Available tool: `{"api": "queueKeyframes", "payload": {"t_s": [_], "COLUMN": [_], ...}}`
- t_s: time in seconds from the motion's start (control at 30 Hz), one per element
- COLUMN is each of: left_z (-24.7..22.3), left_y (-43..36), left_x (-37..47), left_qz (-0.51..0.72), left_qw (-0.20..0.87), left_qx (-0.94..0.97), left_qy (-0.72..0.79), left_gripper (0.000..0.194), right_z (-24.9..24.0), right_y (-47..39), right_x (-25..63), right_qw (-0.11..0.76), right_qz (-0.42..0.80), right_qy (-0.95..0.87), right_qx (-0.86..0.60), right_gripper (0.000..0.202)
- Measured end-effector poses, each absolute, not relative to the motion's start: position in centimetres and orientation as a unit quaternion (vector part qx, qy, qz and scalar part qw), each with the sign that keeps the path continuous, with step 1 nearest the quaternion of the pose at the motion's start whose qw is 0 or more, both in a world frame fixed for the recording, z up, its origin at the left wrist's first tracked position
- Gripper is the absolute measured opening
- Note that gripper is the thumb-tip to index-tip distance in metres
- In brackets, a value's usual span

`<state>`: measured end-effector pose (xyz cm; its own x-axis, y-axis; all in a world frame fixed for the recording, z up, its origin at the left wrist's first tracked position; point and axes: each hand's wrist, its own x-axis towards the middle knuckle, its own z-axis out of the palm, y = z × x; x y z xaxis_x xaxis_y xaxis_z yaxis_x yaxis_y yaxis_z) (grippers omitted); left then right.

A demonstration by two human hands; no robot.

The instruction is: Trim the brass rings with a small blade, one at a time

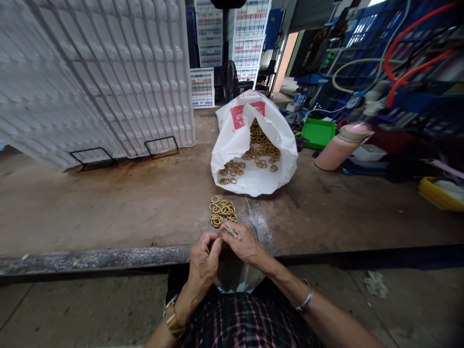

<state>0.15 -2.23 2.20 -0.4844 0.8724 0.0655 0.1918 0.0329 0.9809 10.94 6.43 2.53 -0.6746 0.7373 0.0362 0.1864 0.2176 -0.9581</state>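
Both hands meet over the bench's front edge, just below a small pile of brass-coloured rings [224, 210]. My left hand [205, 255] has thumb and fingers pinched together, with a bit of a brass-coloured ring showing between them. Fingers of my right hand [242, 241] are closed around a small metallic piece [231, 231], too small to make out fully. The fingertips of the two hands nearly touch. Behind the pile lies an open white plastic bag [264, 180] with a red print, its mouth facing me and many more rings inside.
Ribbed translucent trays [137, 72] stand on the wooden bench [108, 208] at the left, by black wire stands. At the right are a pink bottle [339, 149], a green tray [319, 133], a yellow container [438, 194] and orange hoses. White crates [246, 50] are stacked behind.
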Motion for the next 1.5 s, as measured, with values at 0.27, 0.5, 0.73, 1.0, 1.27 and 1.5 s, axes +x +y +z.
{"api": "queueKeyframes", "payload": {"t_s": [0.27,0.5,0.73,1.0,1.27,1.5], "left_z": [2.0,2.0,1.9,1.7,1.2,1.1], "left_y": [-2.5,-2.2,-1.9,-2.0,-2.1,-2.2], "left_x": [0.3,0.5,0.6,0.5,0.4,0.3], "left_qz": [0.541,0.580,0.530,0.533,0.581,0.601], "left_qw": [0.554,0.587,0.526,0.533,0.583,0.624], "left_qx": [0.266,0.242,0.289,0.290,0.249,0.209], "left_qy": [0.575,0.511,0.599,0.589,0.511,0.454], "left_gripper": [0.031,0.029,0.034,0.033,0.026,0.023], "right_z": [1.3,1.1,1.5,1.3,1.2,1.2], "right_y": [6.4,6.5,6.5,6.6,6.6,6.4], "right_x": [10.6,11.0,11.2,11.2,11.1,10.9], "right_qw": [0.263,0.248,0.234,0.230,0.243,0.248], "right_qz": [0.590,0.599,0.564,0.607,0.673,0.676], "right_qy": [-0.689,-0.684,-0.720,-0.687,-0.612,-0.610], "right_qx": [-0.329,-0.336,-0.329,-0.326,-0.336,-0.331], "right_gripper": [0.024,0.030,0.027,0.030,0.030,0.030]}}
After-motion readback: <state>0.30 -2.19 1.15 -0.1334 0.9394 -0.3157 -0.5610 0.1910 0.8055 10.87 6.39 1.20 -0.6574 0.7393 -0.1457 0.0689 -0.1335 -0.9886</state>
